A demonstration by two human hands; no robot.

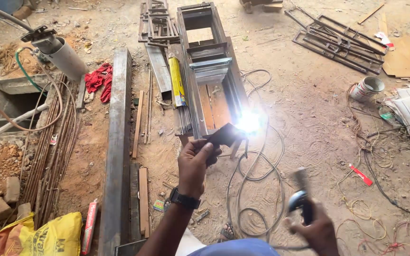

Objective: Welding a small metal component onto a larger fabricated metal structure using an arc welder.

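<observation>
Dark flat welding shield (224, 136) with a handle sits clamped in the left hand (194, 166), raised just before a white welding glare (248, 122) at the near end of a grey steel channel frame (209, 71) lying on the sandy floor (309, 109). The right hand (316, 232) is closed around a blurred electrode holder (301, 196), probably metal. A long yellow packet (177, 80) lies beside the frame; a yellow printed sack (48, 237) slumps at bottom left.
</observation>
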